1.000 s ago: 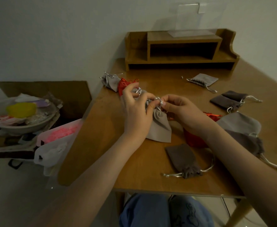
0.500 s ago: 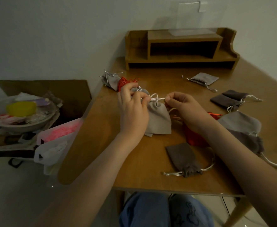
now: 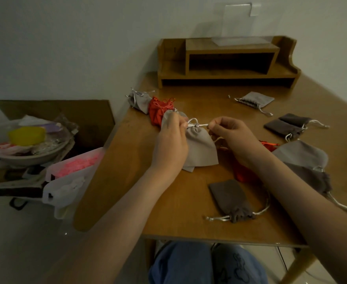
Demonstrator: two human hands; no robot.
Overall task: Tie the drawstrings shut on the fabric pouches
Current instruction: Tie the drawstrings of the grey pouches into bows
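Two hands, the left hand (image 3: 169,140) and right hand (image 3: 233,134), are pinching the drawstring (image 3: 197,125) ends, cinching the beige pouch (image 3: 199,148); the knot likely needs a final outward tug.

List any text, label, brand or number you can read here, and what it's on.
None readable. The light grey fabric pouch, its white drawstring, the wooden desk shelf and the clear plastic stand carry no lettering.
The blue trousers bear a dark print, too blurred to read.

hands: left (image 3: 171,144), right (image 3: 233,136) | pinching drawstring (image 3: 197,125) | beige pouch (image 3: 200,148)
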